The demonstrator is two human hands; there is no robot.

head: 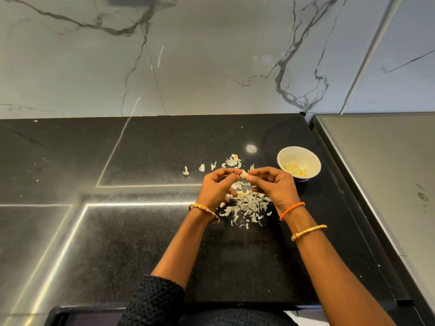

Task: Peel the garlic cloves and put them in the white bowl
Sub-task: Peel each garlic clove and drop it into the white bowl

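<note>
With my left hand (217, 184) and right hand (273, 183) both pinching one garlic clove (244, 174), a slip during peeling could drop it among skins (247, 203), missing the white bowl (299, 164).

Brightness: the scene is moderately lit, with the marble wall (211, 55) rendered brighter than the black counter (141, 243).
Glare: strip-light reflections are seen left of the left hand (217, 187); a round highlight (251, 149) is mirrored just beyond the right hand (274, 184).
Shadows: soft, faint ones are cast.
Distortion: wide-angle bending is noticed at the edges.
Focus: slight softness is seen throughout.
</note>
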